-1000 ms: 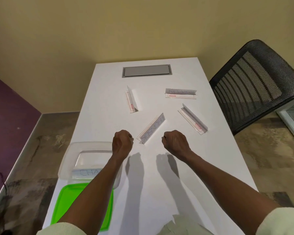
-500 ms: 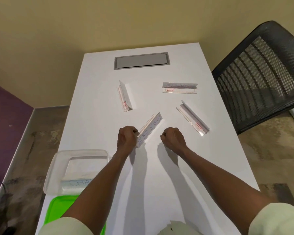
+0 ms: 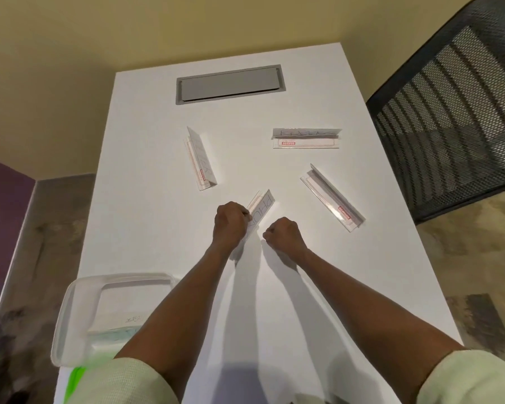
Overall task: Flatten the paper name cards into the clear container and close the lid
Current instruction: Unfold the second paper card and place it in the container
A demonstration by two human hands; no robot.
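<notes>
The left hand [image 3: 231,221] covers the near end of the card [image 3: 258,214] it holds, so only "PHU" of the lettering reads. Its grip on the card is hidden under the knuckles. The right hand's [image 3: 283,233] curled fingertips face away. At 7 o'clock the container [image 3: 70,310] is partly behind the left forearm, and the papers inside are blurred. The lid [image 3: 73,380] is cut by the bottom edge. At 2 o'clock the chair [image 3: 449,112] runs off the frame. Writing on the far cards is too faint to read.
</notes>
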